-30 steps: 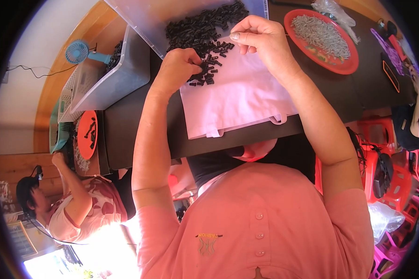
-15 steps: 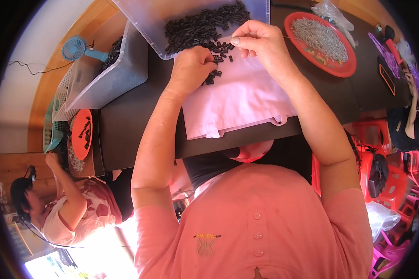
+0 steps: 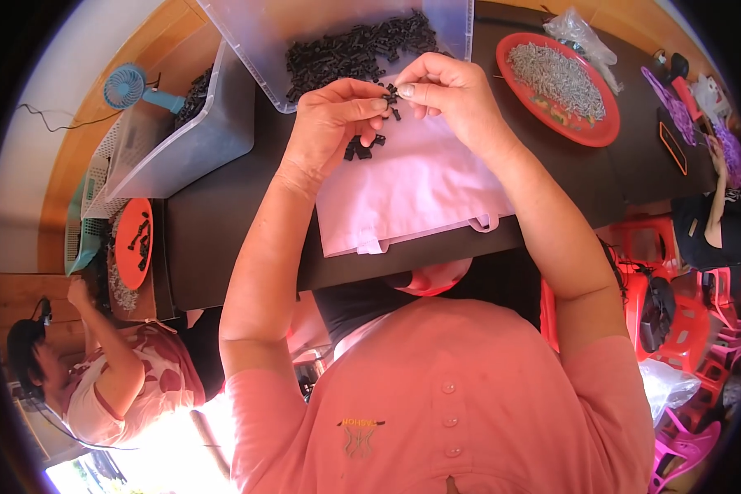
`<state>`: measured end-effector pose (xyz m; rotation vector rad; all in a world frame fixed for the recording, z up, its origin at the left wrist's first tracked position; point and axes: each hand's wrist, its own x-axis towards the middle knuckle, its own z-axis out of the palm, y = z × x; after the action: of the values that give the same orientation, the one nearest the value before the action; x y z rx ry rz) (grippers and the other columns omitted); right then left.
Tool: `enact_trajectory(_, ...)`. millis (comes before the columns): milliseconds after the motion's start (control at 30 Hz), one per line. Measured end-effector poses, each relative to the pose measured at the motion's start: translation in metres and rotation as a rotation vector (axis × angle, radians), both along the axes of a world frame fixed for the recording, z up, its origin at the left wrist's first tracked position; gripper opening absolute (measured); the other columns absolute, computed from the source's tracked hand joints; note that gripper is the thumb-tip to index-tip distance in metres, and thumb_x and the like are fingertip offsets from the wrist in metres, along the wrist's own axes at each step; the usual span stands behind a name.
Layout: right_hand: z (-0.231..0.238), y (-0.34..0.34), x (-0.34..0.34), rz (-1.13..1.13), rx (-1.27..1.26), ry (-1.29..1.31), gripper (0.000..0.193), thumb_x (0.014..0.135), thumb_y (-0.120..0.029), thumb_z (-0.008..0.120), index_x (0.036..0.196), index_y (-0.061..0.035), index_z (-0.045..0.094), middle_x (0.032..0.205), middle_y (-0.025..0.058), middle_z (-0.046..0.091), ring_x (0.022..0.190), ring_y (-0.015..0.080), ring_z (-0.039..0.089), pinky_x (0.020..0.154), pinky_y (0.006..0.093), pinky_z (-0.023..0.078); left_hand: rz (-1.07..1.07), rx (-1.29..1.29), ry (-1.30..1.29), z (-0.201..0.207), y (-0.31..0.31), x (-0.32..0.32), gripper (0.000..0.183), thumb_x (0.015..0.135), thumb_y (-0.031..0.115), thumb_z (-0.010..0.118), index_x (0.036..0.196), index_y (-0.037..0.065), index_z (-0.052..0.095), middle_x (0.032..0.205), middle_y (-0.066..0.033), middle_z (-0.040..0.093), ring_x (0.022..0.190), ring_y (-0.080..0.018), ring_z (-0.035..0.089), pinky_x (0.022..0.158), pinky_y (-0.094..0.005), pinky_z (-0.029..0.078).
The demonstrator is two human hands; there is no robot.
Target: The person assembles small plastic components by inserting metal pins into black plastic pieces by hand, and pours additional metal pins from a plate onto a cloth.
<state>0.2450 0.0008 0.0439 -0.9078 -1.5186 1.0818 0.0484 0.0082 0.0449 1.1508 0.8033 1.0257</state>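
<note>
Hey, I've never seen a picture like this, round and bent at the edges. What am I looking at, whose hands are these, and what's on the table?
It comes from a wide fisheye camera worn on a person's head, looking down, so straight edges curve. The left hand and right hand are the wearer's own, and together they pinch a small black part between the fingers. Below them lies a white cloth on a dark table. Beyond is a clear bin of black parts and a red plate of grey metal pieces. Another person works at lower left.
</note>
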Motion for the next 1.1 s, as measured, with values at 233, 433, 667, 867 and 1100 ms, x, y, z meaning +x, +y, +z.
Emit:
enact_trajectory(233,-0.005,0.002,-0.001,0.005,0.034,-0.04,0.006,0.085,-0.004,0.063,0.089,-0.0012,0.066,0.074,0.0004,0.062,0.064,0.0066,0.055,0.058,0.0219,0.043,-0.083,-0.091,-0.079,-0.005,0.001,0.001,0.014,0.087,0.0,0.062,0.1,-0.007,0.063,0.082,-0.0129,0.067,0.066,-0.0163,0.061,0.054,-0.0267,0.048)
enact_trajectory(433,-0.009,0.002,-0.005,-0.029,0.166,-0.101,0.005,0.083,-0.003,0.063,0.086,-0.0014,0.067,0.07,0.0014,0.063,0.061,0.0067,0.055,0.055,0.0224,0.044,-0.07,-0.097,-0.082,-0.005,-0.002,0.003,0.014,0.088,0.0,0.063,0.1,-0.007,0.063,0.081,-0.0133,0.067,0.065,-0.0166,0.061,0.054,-0.0276,0.048)
enact_trajectory(667,-0.023,0.01,-0.008,-0.154,0.441,-0.324,0.009,0.08,-0.006,0.064,0.088,-0.0057,0.068,0.079,0.005,0.063,0.07,0.0176,0.063,0.063,0.0287,0.048,0.077,-0.082,-0.003,-0.008,0.007,-0.006,0.016,0.089,0.004,0.062,0.101,-0.007,0.063,0.085,-0.0118,0.065,0.07,-0.0164,0.06,0.059,-0.0277,0.048)
enact_trajectory(867,-0.041,0.016,-0.008,-0.28,0.677,-0.92,0.011,0.075,-0.01,0.065,0.085,-0.0081,0.067,0.082,0.0066,0.061,0.08,0.0284,0.061,0.07,0.038,0.049,0.106,-0.064,-0.001,-0.008,0.01,-0.012,0.016,0.088,0.004,0.064,0.099,-0.006,0.064,0.085,-0.0108,0.065,0.07,-0.0158,0.061,0.059,-0.0267,0.048)
enact_trajectory(1100,-0.042,0.016,-0.014,-0.323,0.725,-1.018,0.009,0.075,-0.012,0.065,0.084,-0.0087,0.067,0.08,0.0076,0.06,0.085,0.03,0.06,0.072,0.0415,0.048,0.1,-0.053,0.042,-0.005,0.003,-0.005,0.015,0.087,0.003,0.065,0.099,-0.006,0.065,0.084,-0.0109,0.065,0.071,-0.016,0.061,0.058,-0.0254,0.048)
